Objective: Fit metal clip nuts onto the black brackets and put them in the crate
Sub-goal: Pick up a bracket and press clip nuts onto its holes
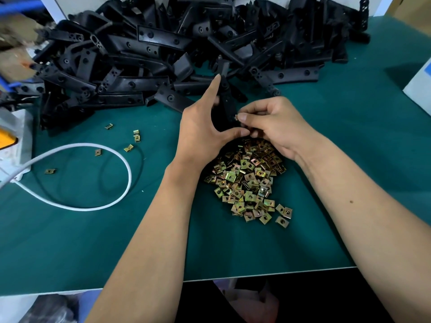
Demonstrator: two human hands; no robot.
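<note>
Above the clip-nut heap [247, 178]: left hand [205, 127] gripping upright bracket [227, 106], long axis near-to-far; right hand [272, 122] fingers [243, 117] pinching clip nut [236, 117] against its right edge.

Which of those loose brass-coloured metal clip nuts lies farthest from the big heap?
The lone clip nut at far left, just outside the white cable loop, near the white box.

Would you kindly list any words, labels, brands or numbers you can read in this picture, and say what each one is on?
None can be read. The black brackets, the clip nuts and the white box at the right edge show no legible print.
</note>
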